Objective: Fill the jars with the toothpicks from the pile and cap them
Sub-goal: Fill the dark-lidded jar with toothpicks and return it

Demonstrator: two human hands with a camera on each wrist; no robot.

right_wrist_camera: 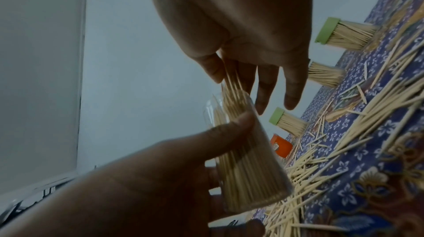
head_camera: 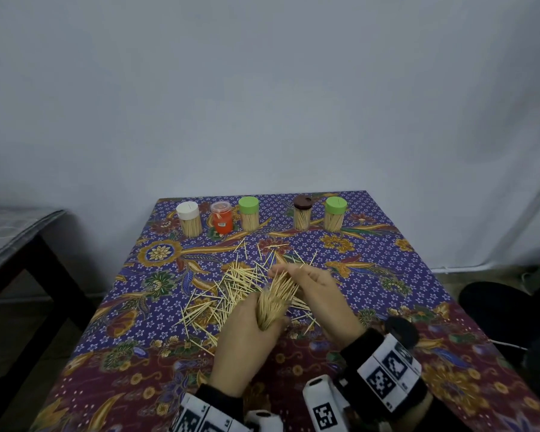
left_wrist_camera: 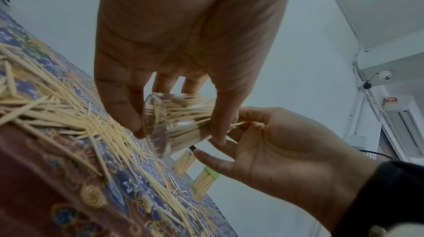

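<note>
Batik-patterned tablecloth [head_camera: 402,275] carries everything. Nearest, left hand [head_camera: 247,344] clamps the clear jar [head_camera: 270,310], nearly full; right hand [head_camera: 312,288] pinches toothpicks into its mouth. Beyond it the pile [head_camera: 231,285] remains; farthest, five capped jars [head_camera: 303,216] look finished.

The held jar [right_wrist_camera: 247,152] is seen as clear, glossy, smooth plastic, packed with pale matt wooden toothpicks [head_camera: 231,288], more of which are scattered on the desk. The desk is covered by a matt printed floral cloth [head_camera: 387,275]. Smooth matt plastic caps in white [head_camera: 187,209], green [head_camera: 248,204] and brown [head_camera: 303,202] are noted; the orange jar [head_camera: 222,220] looks translucent plastic.
</note>
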